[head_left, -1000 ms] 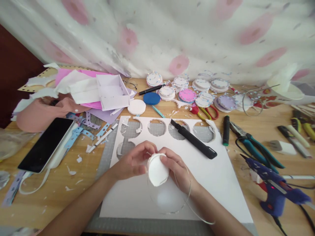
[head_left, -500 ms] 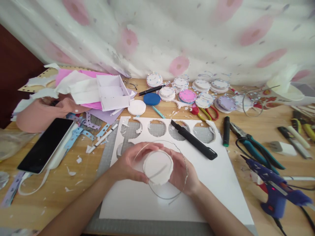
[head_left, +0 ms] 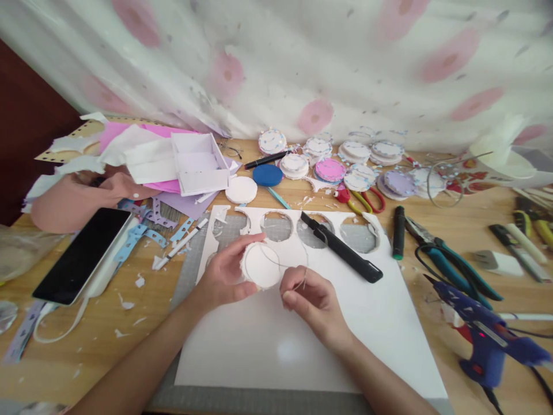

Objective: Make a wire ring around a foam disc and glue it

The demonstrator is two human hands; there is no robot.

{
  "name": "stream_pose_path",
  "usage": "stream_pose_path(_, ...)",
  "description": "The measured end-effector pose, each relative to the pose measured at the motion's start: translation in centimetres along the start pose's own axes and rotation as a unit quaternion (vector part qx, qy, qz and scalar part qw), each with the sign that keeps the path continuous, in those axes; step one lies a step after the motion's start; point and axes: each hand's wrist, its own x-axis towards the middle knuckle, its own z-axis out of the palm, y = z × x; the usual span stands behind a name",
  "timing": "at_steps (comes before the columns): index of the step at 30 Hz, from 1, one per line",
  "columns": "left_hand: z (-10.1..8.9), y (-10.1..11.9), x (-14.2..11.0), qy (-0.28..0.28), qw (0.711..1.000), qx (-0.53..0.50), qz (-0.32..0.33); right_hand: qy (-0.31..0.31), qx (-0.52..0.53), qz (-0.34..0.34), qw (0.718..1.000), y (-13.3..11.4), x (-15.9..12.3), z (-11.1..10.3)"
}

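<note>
Between the thumb and fingers of my left hand is a white round foam disc, its flat face turned up toward me. My right hand, just right of the disc, pinches a thin wire. The wire loops leftward across the disc's face and behind my right fingers. Both hands are above a white foam board with round holes cut along its far edge. A black utility knife lies across the board's upper right part.
Several decorated round discs line the back. To the right are a green marker, pliers and a blue glue gun. A phone, paper scraps and a white box are on the left.
My right hand has let go of the disc's side and now pinches the wire. The disc has shifted slightly left and up, held by my left hand alone.
</note>
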Motion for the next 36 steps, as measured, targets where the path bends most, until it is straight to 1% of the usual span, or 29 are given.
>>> stream_pose_path(2,0.0,0.0,-0.1,-0.02,1.0,-0.012,-0.009,0.021,-0.001,0.02,1.0,-0.1,0.2,0.1)
stream_pose_path(5,-0.1,-0.3,-0.2,-0.038,0.999,-0.021,-0.008,0.025,0.007,0.035,0.999,-0.1,0.3,0.2)
stream_pose_path(11,-0.6,-0.7,0.0,-0.07,0.996,0.026,0.048,0.026,0.037,0.041,0.998,-0.1,0.3,0.3)
stream_pose_path(16,-0.8,-0.8,0.0,-0.084,0.993,0.057,0.057,0.014,0.024,0.046,0.999,0.1,0.3,0.3)
stream_pose_path(18,-0.8,-0.9,0.0,-0.088,0.993,0.06,0.059,0.01,0.02,0.038,0.999,0.3,0.2,0.2)
stream_pose_path(22,-0.9,-1.0,0.0,-0.092,0.993,0.049,0.062,-0.004,0.047,0.024,0.999,0.7,0.1,0.2)
stream_pose_path(30,-0.7,-0.7,0.2,-0.109,0.989,0.06,0.078,-0.019,0.037,0.032,0.999,1.0,0.0,0.0)
stream_pose_path(36,-0.9,-0.7,0.3,-0.129,0.99,0.023,0.05,-0.036,0.048,0.062,0.996,0.9,0.0,0.0)
